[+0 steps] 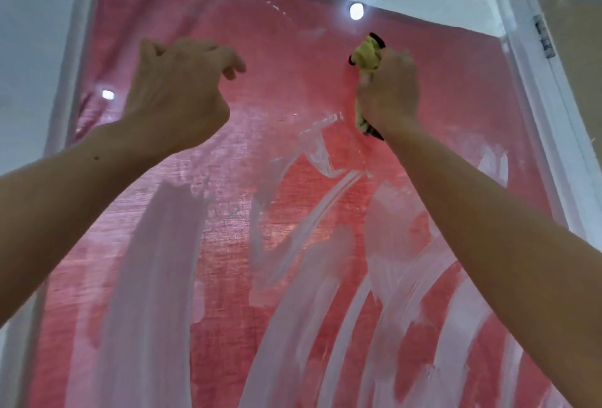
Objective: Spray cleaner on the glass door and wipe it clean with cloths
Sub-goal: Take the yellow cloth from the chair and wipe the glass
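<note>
Your two bare forearms fill the lower corners of the view, both raised toward the glass door. Your right hand is clenched round a bunched yellow cloth, with tufts of it sticking out above the knuckles and a bit more showing below the heel of the hand. Dark patches peek from the bundle at top and bottom; whether they belong to the same cloth or to something else you cannot tell. The cloth sits up against the upper part of the pane, right of centre.

Your left hand holds nothing. Its fingers are loosely curled, knuckles toward you, the fingertips pointing right, and whether it touches the glass is unclear.

Broad white streaks of cleaner cover the lower half of the pane in long upward sweeps, while the upper part around your hands looks mostly free of it, with only thin smears near the top. Behind the glass hangs a red fabric. A white door frame runs along the top and right side, carrying a metal hinge. Two bright light reflections shine on the pane.
</note>
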`<action>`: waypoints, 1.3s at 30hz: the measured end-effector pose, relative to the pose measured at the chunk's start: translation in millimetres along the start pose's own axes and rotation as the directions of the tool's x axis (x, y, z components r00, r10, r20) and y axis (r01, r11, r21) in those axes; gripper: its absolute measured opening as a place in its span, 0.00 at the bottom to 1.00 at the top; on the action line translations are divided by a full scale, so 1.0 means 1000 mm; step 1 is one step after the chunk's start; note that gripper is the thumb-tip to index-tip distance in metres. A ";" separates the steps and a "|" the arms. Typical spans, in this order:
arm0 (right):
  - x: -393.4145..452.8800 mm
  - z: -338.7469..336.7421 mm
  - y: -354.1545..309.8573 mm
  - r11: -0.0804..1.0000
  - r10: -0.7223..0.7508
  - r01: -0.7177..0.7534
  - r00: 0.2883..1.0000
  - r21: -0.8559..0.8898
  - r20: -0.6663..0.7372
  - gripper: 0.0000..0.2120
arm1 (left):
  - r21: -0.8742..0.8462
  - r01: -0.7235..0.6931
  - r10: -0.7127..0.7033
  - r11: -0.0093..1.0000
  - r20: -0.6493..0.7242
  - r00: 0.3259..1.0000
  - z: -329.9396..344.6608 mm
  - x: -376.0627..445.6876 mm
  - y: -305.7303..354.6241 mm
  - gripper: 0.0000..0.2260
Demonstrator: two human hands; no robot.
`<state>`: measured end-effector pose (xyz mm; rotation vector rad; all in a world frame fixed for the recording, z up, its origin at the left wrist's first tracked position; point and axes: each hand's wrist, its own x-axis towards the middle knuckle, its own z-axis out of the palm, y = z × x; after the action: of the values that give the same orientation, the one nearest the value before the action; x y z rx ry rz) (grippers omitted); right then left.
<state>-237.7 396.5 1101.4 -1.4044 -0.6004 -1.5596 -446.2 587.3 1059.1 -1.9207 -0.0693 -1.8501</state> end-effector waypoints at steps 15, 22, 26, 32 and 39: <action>0.030 0.038 -0.074 0.993 -0.040 0.043 0.999 0.106 -0.034 0.10 | 0.096 0.132 -0.115 0.987 -0.166 0.979 -0.014 -0.012 -0.058 0.18; 0.066 0.054 -0.139 0.988 -0.116 0.113 0.993 0.105 0.015 0.10 | 0.088 0.162 -0.146 0.983 -0.166 0.975 -0.012 -0.014 -0.085 0.23; 0.053 0.062 -0.151 0.962 -0.206 0.186 0.975 0.201 0.083 0.08 | 0.048 0.192 -0.179 0.980 -0.202 0.963 -0.010 -0.018 -0.094 0.22; 0.037 0.050 -0.097 0.972 -0.052 0.053 0.999 0.230 -0.011 0.06 | -0.111 0.209 -0.230 0.972 -0.244 0.942 -0.012 -0.021 -0.094 0.16; 0.073 0.064 -0.145 0.978 -0.035 0.035 0.999 0.206 -0.004 0.08 | -0.157 0.170 -0.205 0.973 -0.248 0.947 -0.008 -0.022 -0.097 0.10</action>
<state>-324.9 493.5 1216.7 -1.2434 -0.7677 -1.4788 -489.8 676.7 1066.0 -1.7876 -0.0442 -2.2761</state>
